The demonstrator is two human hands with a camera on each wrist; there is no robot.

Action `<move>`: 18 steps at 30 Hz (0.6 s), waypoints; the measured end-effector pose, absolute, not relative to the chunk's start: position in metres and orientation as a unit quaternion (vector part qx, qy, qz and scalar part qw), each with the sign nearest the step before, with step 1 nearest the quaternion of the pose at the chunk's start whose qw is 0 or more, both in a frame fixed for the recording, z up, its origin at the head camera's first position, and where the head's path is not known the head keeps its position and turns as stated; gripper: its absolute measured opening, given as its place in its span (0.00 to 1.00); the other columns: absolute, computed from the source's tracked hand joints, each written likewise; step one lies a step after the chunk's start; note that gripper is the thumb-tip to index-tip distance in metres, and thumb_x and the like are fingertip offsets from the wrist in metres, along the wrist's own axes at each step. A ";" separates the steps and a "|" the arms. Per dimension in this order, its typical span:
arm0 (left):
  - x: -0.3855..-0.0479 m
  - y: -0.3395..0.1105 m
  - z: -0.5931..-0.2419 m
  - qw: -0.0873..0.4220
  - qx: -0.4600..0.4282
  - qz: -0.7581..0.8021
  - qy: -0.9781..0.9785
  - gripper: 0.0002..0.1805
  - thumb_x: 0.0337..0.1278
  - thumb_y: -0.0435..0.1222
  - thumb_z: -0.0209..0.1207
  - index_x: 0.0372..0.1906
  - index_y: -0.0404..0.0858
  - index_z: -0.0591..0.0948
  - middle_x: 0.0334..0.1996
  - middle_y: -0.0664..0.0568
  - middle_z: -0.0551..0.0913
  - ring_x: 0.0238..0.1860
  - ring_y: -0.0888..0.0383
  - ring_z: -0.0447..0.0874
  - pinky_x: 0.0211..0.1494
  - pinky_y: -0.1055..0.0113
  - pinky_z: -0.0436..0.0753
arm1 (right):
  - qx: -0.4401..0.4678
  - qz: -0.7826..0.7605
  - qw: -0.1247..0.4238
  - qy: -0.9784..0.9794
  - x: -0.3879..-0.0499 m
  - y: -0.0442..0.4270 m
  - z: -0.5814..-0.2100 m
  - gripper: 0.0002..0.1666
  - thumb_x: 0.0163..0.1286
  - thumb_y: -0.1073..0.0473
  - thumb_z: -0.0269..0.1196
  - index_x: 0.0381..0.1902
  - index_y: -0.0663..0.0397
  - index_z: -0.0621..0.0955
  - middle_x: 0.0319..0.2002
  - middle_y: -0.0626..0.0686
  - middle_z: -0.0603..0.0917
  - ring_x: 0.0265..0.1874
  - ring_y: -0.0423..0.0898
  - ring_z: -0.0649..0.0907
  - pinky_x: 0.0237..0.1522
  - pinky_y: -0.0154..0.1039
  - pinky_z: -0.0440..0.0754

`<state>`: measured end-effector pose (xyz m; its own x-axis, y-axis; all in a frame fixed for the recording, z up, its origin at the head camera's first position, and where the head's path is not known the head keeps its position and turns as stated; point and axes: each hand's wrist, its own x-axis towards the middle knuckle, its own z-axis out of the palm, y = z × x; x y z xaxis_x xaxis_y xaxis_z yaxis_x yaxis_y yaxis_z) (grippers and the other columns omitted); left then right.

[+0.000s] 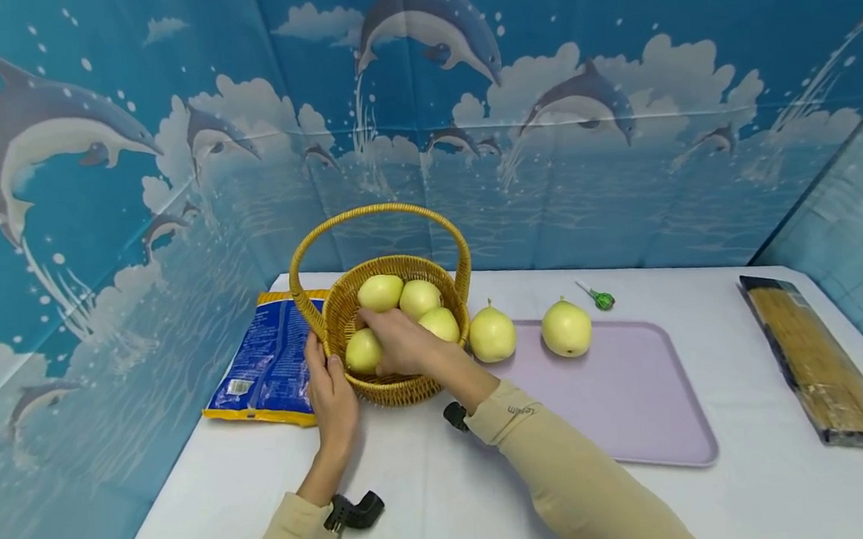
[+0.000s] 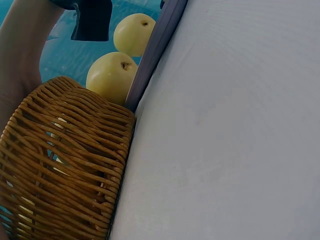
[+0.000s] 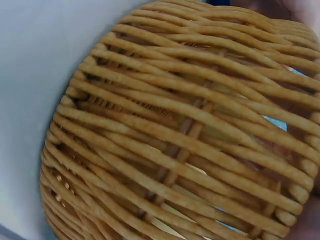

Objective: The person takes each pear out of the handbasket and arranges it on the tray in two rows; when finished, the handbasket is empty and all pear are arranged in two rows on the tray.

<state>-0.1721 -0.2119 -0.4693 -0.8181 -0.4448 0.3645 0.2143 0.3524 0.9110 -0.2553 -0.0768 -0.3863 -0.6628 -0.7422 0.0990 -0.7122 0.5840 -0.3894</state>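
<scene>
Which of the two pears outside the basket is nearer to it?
The left pear, close beside the basket; the other pear sits farther right, beyond a gap.

White table point(image 1: 747, 489) — basket point(image 1: 403, 393), blue packet point(image 1: 271, 366), tray point(image 1: 621, 398), green-tipped stick point(image 1: 600, 298), brown pack point(image 1: 821, 359).

Rough woven basket point(image 1: 398, 391), smooth fruit point(image 1: 492, 334), glossy plastic packet point(image 1: 273, 368), matt tray point(image 1: 621, 394)
</scene>
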 end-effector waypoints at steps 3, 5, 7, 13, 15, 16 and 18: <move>-0.172 -0.212 -0.470 0.291 0.077 -0.566 -0.767 0.31 0.86 0.35 0.38 0.86 0.41 0.51 0.85 0.46 0.55 0.84 0.51 0.55 0.85 0.50 0.59 | -0.425 -0.182 0.029 0.886 -0.254 -0.077 -0.386 0.42 0.55 0.60 0.82 0.67 0.52 0.77 0.53 0.52 0.87 0.51 0.50 0.87 0.55 0.43 0.86; -0.172 -0.212 -0.470 0.291 0.078 -0.567 -0.766 0.31 0.86 0.35 0.38 0.86 0.41 0.51 0.85 0.46 0.55 0.84 0.51 0.54 0.85 0.50 0.59 | -0.432 -0.171 0.022 0.885 -0.254 -0.075 -0.385 0.43 0.55 0.59 0.83 0.68 0.51 0.78 0.54 0.52 0.88 0.52 0.50 0.87 0.55 0.43 0.86; -0.172 -0.212 -0.469 0.289 0.082 -0.568 -0.766 0.31 0.86 0.36 0.38 0.86 0.40 0.51 0.85 0.46 0.54 0.84 0.51 0.53 0.85 0.51 0.58 | -0.432 -0.168 0.015 0.886 -0.254 -0.073 -0.384 0.42 0.54 0.58 0.83 0.67 0.51 0.79 0.54 0.51 0.88 0.52 0.50 0.87 0.56 0.43 0.86; -0.171 -0.212 -0.468 0.285 0.080 -0.569 -0.767 0.31 0.86 0.35 0.38 0.86 0.41 0.50 0.85 0.46 0.53 0.84 0.51 0.52 0.85 0.52 0.57 | -0.417 -0.184 -0.005 0.890 -0.254 -0.061 -0.376 0.42 0.52 0.59 0.83 0.66 0.51 0.80 0.56 0.52 0.86 0.55 0.49 0.85 0.59 0.44 0.84; -0.171 -0.212 -0.469 0.285 0.078 -0.569 -0.767 0.31 0.86 0.34 0.38 0.86 0.41 0.50 0.85 0.46 0.53 0.84 0.51 0.52 0.85 0.52 0.57 | -0.416 -0.197 -0.014 0.888 -0.253 -0.055 -0.373 0.42 0.52 0.59 0.83 0.66 0.52 0.80 0.57 0.53 0.86 0.56 0.50 0.85 0.58 0.45 0.85; -0.171 -0.212 -0.469 0.285 0.077 -0.568 -0.768 0.31 0.86 0.34 0.38 0.86 0.41 0.50 0.85 0.46 0.53 0.84 0.51 0.53 0.85 0.52 0.58 | -0.413 -0.205 -0.018 0.887 -0.252 -0.052 -0.372 0.42 0.52 0.59 0.82 0.66 0.51 0.80 0.57 0.53 0.86 0.56 0.50 0.84 0.58 0.46 0.85; -0.171 -0.212 -0.469 0.287 0.075 -0.566 -0.769 0.31 0.86 0.34 0.38 0.86 0.42 0.51 0.85 0.46 0.55 0.84 0.51 0.54 0.85 0.52 0.58 | -0.408 -0.224 -0.028 0.885 -0.250 -0.046 -0.370 0.42 0.51 0.60 0.82 0.65 0.51 0.81 0.57 0.53 0.86 0.55 0.51 0.84 0.56 0.47 0.85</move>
<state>-0.1708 -0.2118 -0.4690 -0.8237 -0.4403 0.3573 0.2102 0.3482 0.9136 -0.2505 -0.0457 -0.3698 -0.6658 -0.7090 0.2326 -0.7344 0.5674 -0.3725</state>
